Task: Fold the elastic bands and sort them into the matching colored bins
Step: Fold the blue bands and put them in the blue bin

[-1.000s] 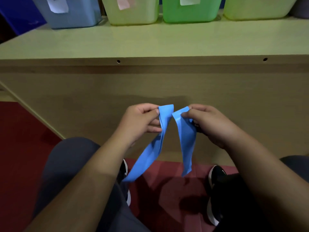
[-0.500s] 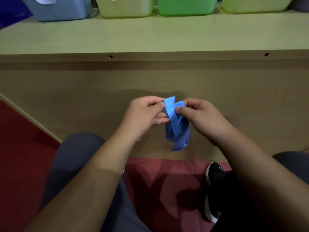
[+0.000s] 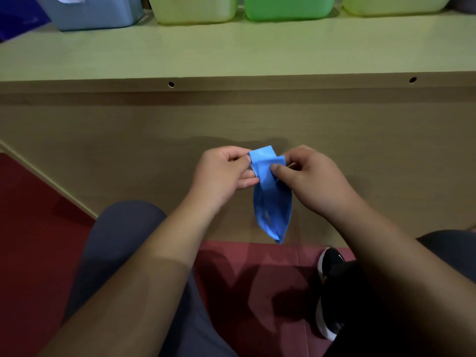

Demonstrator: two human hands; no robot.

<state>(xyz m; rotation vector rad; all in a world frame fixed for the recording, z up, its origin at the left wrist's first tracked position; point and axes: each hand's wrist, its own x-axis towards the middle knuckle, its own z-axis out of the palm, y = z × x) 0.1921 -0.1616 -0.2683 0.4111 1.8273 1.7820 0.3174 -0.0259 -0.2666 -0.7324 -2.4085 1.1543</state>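
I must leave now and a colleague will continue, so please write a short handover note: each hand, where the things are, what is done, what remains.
Left hand: pinches the top of the blue band at its left edge.
Right hand: pinches the same top from the right.
Done: band folded over, loop hanging in front of the table, in no bin.
Blue bin: on the table, far left.
Left: finish the fold, put the band in the blue bin.

The top edge crops the blue bin (image 3: 95, 11) and green bin (image 3: 288, 7).
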